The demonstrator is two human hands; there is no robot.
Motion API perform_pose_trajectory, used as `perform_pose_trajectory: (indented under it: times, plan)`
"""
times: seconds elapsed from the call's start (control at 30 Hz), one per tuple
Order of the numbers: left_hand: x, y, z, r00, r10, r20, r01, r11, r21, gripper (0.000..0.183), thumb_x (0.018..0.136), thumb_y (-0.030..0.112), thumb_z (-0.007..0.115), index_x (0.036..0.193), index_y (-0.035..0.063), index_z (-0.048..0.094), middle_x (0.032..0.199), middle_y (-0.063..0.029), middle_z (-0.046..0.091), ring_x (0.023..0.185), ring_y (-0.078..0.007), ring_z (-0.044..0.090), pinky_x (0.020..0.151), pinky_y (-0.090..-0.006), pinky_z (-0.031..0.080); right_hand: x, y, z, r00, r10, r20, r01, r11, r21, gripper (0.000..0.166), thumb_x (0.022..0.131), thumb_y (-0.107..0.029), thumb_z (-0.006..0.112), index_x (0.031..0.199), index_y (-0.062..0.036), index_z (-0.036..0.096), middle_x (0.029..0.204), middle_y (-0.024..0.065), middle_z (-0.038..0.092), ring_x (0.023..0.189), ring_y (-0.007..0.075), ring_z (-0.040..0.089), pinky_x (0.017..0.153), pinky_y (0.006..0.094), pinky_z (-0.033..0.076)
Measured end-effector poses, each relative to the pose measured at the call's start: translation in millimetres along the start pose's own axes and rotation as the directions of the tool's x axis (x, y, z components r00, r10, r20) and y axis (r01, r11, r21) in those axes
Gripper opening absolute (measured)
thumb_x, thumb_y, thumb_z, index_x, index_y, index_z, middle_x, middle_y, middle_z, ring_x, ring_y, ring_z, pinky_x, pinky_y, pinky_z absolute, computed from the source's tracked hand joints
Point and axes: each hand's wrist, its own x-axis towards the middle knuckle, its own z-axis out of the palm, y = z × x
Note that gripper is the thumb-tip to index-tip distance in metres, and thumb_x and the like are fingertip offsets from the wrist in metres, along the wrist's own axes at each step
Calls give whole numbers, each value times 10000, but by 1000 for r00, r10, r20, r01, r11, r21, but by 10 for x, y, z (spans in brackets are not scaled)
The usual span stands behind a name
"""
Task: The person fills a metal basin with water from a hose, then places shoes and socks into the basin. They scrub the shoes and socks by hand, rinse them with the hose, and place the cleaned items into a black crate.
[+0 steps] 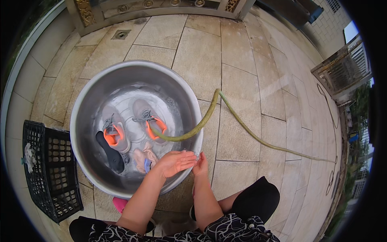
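Observation:
A large metal basin with shallow water stands before me. My left hand is stretched out over its near right rim, with no object visible in it. Close beside it, at the outer side of the rim, is my right hand; its fingers are partly hidden, so its grip cannot be told. In the basin lie two grey shoes with orange linings, a left shoe and a right shoe. A dark insole rests beside the left shoe. Crumpled pale cloth lies near my left hand.
A green hose bends over the basin's right rim, its end at the right shoe's opening, and trails across the tiled floor. A black plastic crate stands left of the basin. A floor drain and a metal gate are beyond it.

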Motion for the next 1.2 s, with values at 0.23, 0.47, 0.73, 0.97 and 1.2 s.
perform_pose_trajectory:
  times: [0.23, 0.47, 0.73, 0.97, 1.2]
  plan:
    - [-14, 29, -3, 972, 191, -134, -151, 952, 266, 260, 851, 166, 471, 996, -47, 505, 973, -141, 556, 848, -217, 567, 725, -321, 478, 248, -49, 107, 996, 82, -29, -85, 989, -119, 342, 873, -321, 401, 1024, -36, 516, 978, 109, 574, 876, 224, 552, 740, 338, 471]
    - [480, -254, -1411, 694, 460, -554, -73, 810, 581, 169, 831, 149, 501, 879, -10, 534, 781, -79, 554, 658, -173, 538, 617, -306, 482, 321, 8, -104, 968, 87, -237, -126, 979, -157, 307, 877, -251, 389, 1032, -17, 512, 982, 98, 573, 884, 225, 547, 788, 348, 455]
    - [57, 21, -220, 992, 92, -83, -93, 996, -15, 267, 858, 156, 454, 988, -76, 479, 896, -175, 553, 868, -257, 553, 773, -346, 475, 32, 47, 180, 986, 64, -155, -92, 979, -183, 302, 883, -205, 320, 1035, -7, 490, 1024, 115, 549, 914, 241, 538, 834, 367, 431]
    - [-16, -18, -87, 985, 173, -29, -168, 979, 113, 277, 855, 163, 458, 1029, -52, 468, 967, -170, 551, 869, -252, 571, 747, -359, 488, 8, -49, 456, 986, 13, -164, -53, 969, -243, 217, 858, -253, 398, 769, -100, 523, 617, 13, 488, 541, 152, 471, 515, 265, 418]
    - [-220, 16, -1251, 697, 403, -593, -234, 910, 343, 132, 804, 110, 464, 874, 28, 539, 769, -68, 587, 607, -129, 531, 525, -256, 450, 71, -195, 190, 971, -53, -235, -55, 899, -434, 179, 848, -222, 399, 809, -105, 528, 684, 8, 544, 551, 108, 507, 470, 237, 410]
